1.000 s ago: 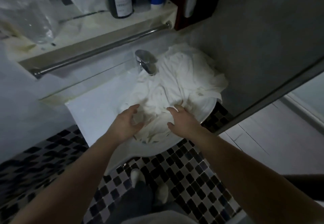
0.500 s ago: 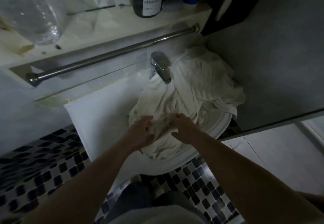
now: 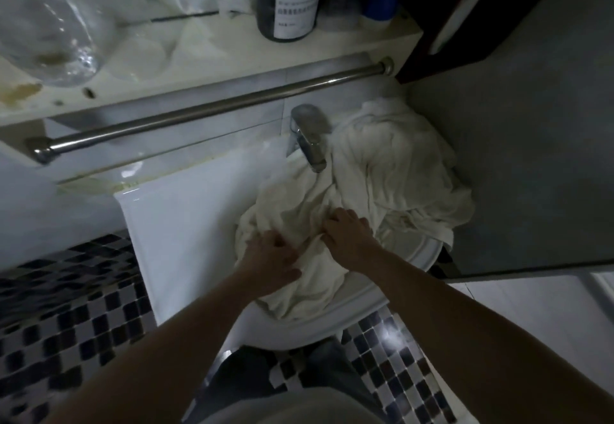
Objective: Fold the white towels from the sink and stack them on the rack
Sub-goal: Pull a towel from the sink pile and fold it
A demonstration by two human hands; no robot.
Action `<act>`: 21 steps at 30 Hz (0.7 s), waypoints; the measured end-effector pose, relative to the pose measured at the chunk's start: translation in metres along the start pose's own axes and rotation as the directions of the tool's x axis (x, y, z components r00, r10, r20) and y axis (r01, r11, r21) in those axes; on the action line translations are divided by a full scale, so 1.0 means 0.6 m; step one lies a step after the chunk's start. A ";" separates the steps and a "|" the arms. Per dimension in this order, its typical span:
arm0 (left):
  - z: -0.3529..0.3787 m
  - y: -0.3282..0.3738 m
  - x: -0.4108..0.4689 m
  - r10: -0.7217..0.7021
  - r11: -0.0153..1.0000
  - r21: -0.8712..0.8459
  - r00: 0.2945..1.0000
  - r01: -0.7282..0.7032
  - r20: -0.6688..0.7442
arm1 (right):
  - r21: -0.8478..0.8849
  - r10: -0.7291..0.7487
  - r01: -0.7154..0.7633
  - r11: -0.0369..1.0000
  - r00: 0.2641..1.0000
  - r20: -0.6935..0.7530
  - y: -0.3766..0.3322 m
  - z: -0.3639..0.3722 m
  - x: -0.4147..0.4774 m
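Head view: left hand point(image 3: 274, 259), right hand point(image 3: 349, 236) grip crumpled white towels point(image 3: 392, 171) in sink point(image 3: 186, 231).

Your white towels point(image 3: 382, 171) lie in one crumpled, unfolded heap that fills the sink point(image 3: 186, 231) basin, spills over its right rim and bunches up at the back right corner. Your left hand point(image 3: 270, 259) and right hand point(image 3: 349, 236) grip folds near the front rim. The rack point(image 3: 212, 109), a steel bar, runs above the sink's back edge
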State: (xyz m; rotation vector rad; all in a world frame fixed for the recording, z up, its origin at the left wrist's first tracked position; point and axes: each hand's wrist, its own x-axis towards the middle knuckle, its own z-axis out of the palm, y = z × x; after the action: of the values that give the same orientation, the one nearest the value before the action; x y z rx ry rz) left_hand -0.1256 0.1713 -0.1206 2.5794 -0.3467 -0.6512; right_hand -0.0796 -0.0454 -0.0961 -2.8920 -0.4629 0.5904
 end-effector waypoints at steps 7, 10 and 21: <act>-0.040 0.048 0.016 -0.390 0.829 -0.513 0.887 0.221 -0.248 | 0.418 -0.145 0.157 0.895 0.988 -0.059 0.073 -0.093 0.020; -0.072 0.069 0.019 -0.516 0.705 -0.686 0.793 0.178 -0.324 | 0.293 -0.286 0.237 0.926 0.949 0.136 0.108 -0.114 0.019; -0.113 0.102 -0.010 -0.759 0.603 -0.782 0.417 0.158 -0.501 | 0.226 -0.219 0.157 0.961 0.933 0.284 0.267 -0.167 0.001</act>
State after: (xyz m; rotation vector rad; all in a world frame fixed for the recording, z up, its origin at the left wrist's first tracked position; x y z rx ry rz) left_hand -0.1048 0.1454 -0.0355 1.9383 0.8847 0.3195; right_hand 0.0046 -0.2049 -0.0386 -2.5352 -0.6717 0.9971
